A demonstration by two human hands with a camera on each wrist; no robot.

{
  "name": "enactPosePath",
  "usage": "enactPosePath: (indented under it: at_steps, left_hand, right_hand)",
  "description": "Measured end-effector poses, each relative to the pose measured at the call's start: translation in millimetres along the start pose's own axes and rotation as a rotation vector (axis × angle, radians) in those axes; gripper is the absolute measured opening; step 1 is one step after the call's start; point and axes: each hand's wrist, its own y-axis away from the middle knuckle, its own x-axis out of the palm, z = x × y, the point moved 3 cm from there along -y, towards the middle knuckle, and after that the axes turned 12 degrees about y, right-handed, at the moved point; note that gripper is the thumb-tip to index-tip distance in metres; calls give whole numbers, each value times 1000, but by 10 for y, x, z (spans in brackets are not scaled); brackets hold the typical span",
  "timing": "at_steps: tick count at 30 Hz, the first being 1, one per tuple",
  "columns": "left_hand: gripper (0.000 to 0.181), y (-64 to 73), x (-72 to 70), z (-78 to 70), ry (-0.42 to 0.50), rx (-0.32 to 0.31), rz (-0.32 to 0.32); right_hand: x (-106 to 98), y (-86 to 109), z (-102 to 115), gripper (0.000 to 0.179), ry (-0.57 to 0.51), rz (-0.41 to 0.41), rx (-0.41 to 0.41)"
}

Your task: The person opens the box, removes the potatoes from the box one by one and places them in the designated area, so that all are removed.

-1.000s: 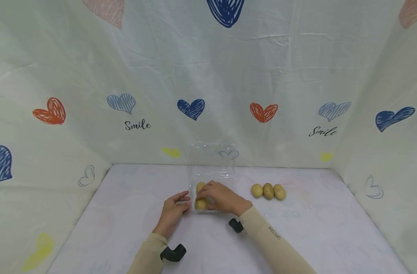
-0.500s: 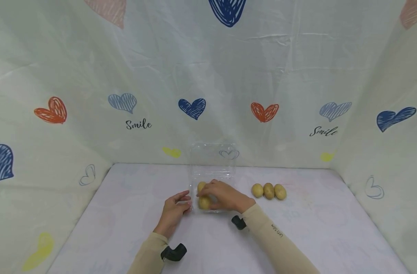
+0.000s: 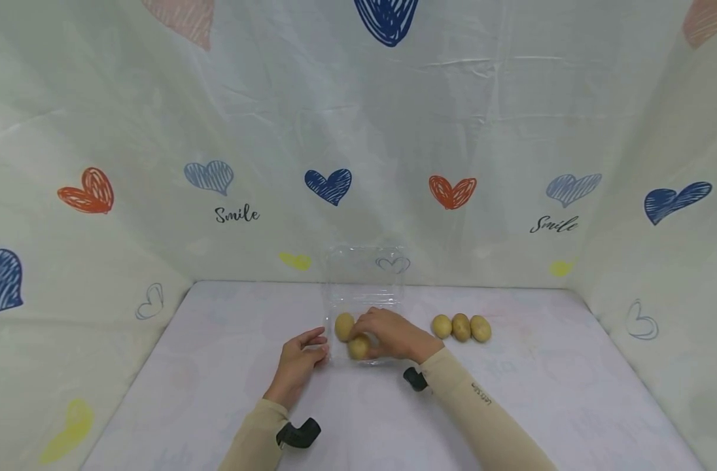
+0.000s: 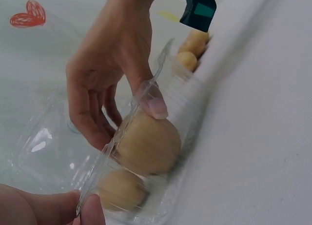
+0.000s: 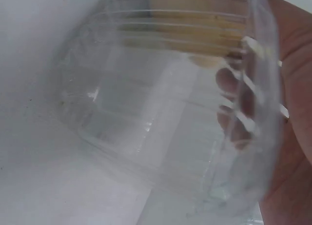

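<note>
Inside clamshell point(image 3: 364, 307): right hand point(image 3: 394, 333) grips potato point(image 3: 358, 347) beside another | left hand point(image 3: 296, 366) pinches front rim | step: placing | next: release, fetch three potatoes point(image 3: 461, 328) right of clamshell

We see even, soft, bright light with only faint shadows under the left hand point(image 3: 296, 366) and right hand point(image 3: 394, 335). The head view bends outward at its edges. Glare streaks the clear plastic clamshell point(image 5: 165, 117) by the right hand's fingers, blurred in the right wrist view; the 1 near potato point(image 4: 146, 143) looks soft.
</note>
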Motion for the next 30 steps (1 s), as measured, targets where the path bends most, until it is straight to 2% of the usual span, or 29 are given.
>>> enactPosePath:
  at_steps: [14, 25, 30]
  left_hand:
    - [47, 21, 16, -17, -11, -12, -11]
    - [47, 6, 9, -5, -7, -3, -1]
    - [47, -4, -2, -6, -9, -6, -5]
  right_hand:
    - [24, 78, -84, 44, 2, 48, 63]
    - [-7, 168, -103, 47, 60, -15, 38]
    - [-79, 219, -129, 49, 97, -25, 65]
